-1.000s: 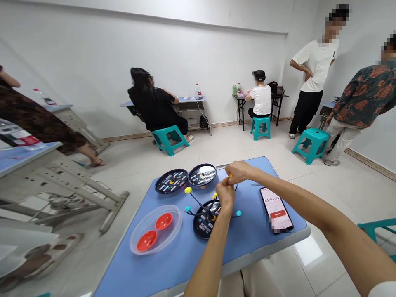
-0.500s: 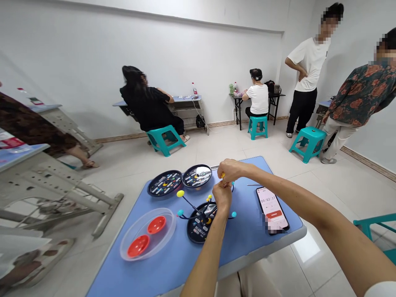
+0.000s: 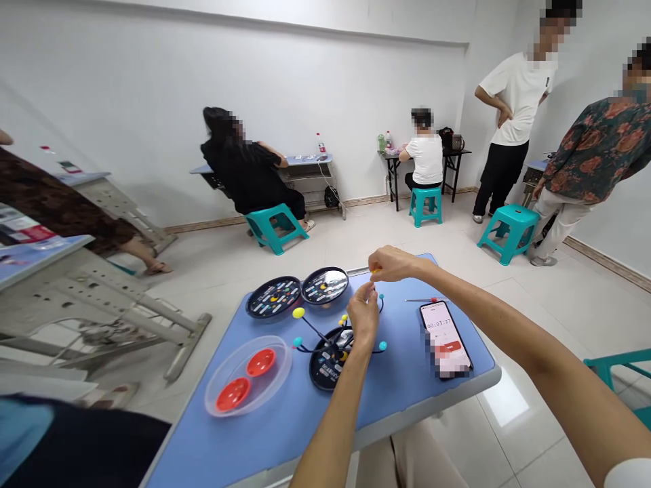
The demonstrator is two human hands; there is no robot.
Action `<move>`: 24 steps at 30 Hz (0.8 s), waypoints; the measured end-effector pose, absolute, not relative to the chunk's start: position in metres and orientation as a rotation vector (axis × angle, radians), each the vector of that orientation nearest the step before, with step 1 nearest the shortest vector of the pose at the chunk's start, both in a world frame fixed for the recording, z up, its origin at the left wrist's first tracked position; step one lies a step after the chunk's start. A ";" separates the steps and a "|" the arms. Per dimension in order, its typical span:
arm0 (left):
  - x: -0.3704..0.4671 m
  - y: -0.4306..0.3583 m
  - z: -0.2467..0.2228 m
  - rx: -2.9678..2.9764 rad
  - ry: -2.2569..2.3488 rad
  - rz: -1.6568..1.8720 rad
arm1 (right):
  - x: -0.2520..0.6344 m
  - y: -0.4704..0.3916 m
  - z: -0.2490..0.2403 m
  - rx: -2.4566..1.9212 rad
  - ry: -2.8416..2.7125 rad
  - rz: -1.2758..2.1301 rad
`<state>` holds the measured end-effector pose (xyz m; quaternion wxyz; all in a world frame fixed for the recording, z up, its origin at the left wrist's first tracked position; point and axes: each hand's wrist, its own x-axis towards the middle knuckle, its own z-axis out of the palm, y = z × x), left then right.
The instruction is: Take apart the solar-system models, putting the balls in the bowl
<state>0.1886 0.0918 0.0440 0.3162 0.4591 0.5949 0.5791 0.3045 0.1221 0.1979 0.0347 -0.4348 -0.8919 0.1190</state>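
A round black base (image 3: 323,369) with printed labels stands on the blue table, dark arms rising from it. Those arms end in balls, among them a yellow ball (image 3: 298,313) and a cyan ball (image 3: 382,346). My left hand (image 3: 364,313) is closed above the right side of the base, fingertips pinched near an arm; what they grip is hidden. Just above it, my right hand (image 3: 394,263) pinches a small yellow piece (image 3: 375,272). Two more black discs (image 3: 274,297) lie behind, and a clear oval tray (image 3: 211,400) holds two red half-shells (image 3: 232,394).
A phone (image 3: 445,339) showing a timer lies on the table's right side, with a screwdriver (image 3: 433,299) behind it. The table edge (image 3: 427,407) runs in front of me. Several people, desks and a teal stool (image 3: 508,227) are around the room.
My hands have drawn slightly apart, the right one up and to the right, uncovering the yellow piece more. The view has shifted a little, and dark and blue cloth now shows at lower left.
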 end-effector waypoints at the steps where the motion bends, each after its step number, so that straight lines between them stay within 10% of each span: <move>1: 0.190 0.089 0.046 1.221 1.575 1.529 | 0.307 0.122 0.197 -1.334 -2.739 0.370; 13: 0.182 -0.020 0.106 1.549 1.445 1.627 | 0.292 0.089 0.222 -1.179 -2.445 0.744; 24: 0.093 -0.112 0.039 1.069 1.885 1.833 | 0.145 0.038 0.176 -0.826 -2.987 0.427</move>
